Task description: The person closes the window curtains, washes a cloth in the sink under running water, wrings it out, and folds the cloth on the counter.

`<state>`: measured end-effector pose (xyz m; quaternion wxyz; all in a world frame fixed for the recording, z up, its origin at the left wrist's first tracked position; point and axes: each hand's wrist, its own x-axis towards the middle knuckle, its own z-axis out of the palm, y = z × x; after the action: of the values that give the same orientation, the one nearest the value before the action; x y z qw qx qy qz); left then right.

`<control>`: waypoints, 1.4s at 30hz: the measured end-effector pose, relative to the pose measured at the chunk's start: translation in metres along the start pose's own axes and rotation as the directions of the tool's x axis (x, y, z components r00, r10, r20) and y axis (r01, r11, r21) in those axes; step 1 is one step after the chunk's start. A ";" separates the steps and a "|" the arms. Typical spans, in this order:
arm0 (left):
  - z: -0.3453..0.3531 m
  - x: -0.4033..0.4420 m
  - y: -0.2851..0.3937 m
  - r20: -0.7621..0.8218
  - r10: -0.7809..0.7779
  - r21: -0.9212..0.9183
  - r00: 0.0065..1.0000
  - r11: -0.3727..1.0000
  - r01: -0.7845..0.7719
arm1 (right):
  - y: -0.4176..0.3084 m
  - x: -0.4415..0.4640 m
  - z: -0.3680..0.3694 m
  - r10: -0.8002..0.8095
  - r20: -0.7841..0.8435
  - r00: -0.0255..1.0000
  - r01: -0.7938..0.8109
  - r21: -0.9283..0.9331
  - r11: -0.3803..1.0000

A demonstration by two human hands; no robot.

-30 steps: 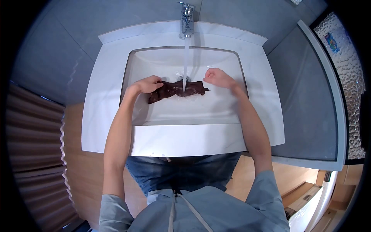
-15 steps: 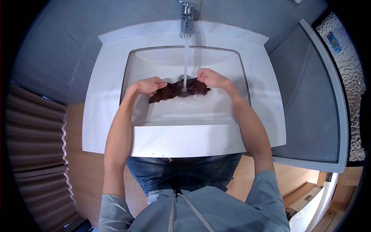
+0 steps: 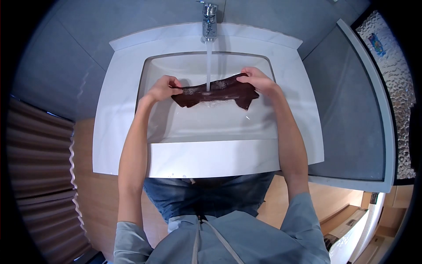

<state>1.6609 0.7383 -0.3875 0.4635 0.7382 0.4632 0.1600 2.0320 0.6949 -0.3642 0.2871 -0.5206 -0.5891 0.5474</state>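
- Spread wider than earlier, stretching the dark brown, thin fabric cloth (image 3: 220, 93) between bare left hand (image 3: 161, 89) and right hand (image 3: 260, 82).
- At the pale marbled counter (image 3: 116, 114), over its white rectangular sink (image 3: 206, 125); could drip outside if swung past the rim.
- Struck near midway by the shiny chrome faucet (image 3: 209, 22) and its clear, thin stream (image 3: 209, 64); might splash off taut fabric.
- Clamped near both upper corners by the fingers (image 3: 176, 82); could slip if pulled unevenly while wet.

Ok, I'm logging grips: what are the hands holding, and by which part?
A dark brown cloth, by its upper edge: the left hand pinches near its left end, the right hand near its right.
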 end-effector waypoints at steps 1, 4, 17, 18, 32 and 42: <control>-0.002 -0.001 0.001 -0.005 -0.036 0.006 0.999 0.999 0.036 | 0.000 -0.002 -0.002 -0.006 -0.007 1.000 0.007 0.004 1.000; -0.003 0.000 -0.003 -0.088 0.003 -0.099 0.996 0.995 -0.012 | -0.001 -0.006 -0.012 0.003 -0.058 0.998 -0.007 -0.065 0.998; -0.005 0.011 -0.001 -0.452 0.173 -0.269 0.875 0.909 -0.319 | -0.013 -0.021 -0.019 -0.097 -0.011 0.995 0.095 -0.094 0.991; -0.002 0.005 0.011 -0.491 0.157 -0.260 0.857 0.912 -0.316 | -0.015 -0.022 -0.018 -0.105 -0.029 0.994 0.103 -0.078 0.992; -0.014 -0.006 0.025 -0.381 0.068 -0.423 0.922 0.874 -0.239 | -0.021 -0.025 -0.023 -0.085 0.096 0.992 0.062 0.224 0.973; 0.004 0.005 -0.007 -0.174 -0.043 -0.119 0.984 0.993 0.022 | 0.019 -0.004 -0.012 0.107 0.077 0.991 -0.087 -0.226 0.970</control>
<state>1.6629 0.7415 -0.3961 0.4656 0.6852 0.5043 0.2438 2.0492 0.6928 -0.3783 0.1738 -0.5529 -0.6325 0.5138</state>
